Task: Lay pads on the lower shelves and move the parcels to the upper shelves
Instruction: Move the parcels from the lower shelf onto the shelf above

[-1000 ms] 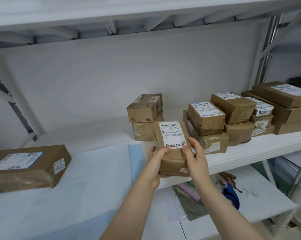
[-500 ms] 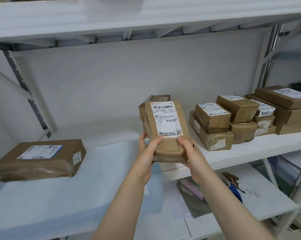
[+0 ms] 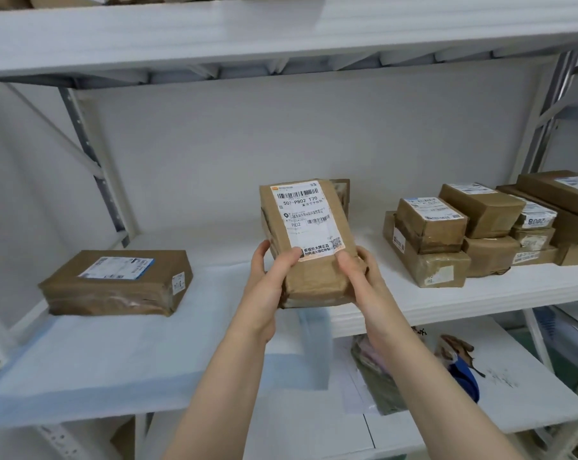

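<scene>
A brown parcel (image 3: pixel 309 234) with a white shipping label is held up in front of the middle shelf, tilted label toward me. My left hand (image 3: pixel 267 283) grips its lower left side and my right hand (image 3: pixel 360 280) its lower right side. A pale blue pad (image 3: pixel 131 353) covers the left part of the middle shelf (image 3: pixel 447 303), with one flat brown parcel (image 3: pixel 118 282) lying on it. Several more parcels (image 3: pixel 430 240) are stacked on the bare right part of that shelf. The upper shelf (image 3: pixel 281 31) runs across the top of the view.
Another parcel (image 3: pixel 342 194) peeks out behind the held one. Below, a lower shelf (image 3: pixel 530 386) holds a plastic bag (image 3: pixel 374 380), a blue item (image 3: pixel 463 380) and papers. A steel upright (image 3: pixel 91 161) stands at the back left, another upright (image 3: pixel 546 104) at the right.
Both hands have lifted the parcel off the shelf edge and raised it, tilting the label up toward me. The view has tipped upward, showing more of the upper shelf.
</scene>
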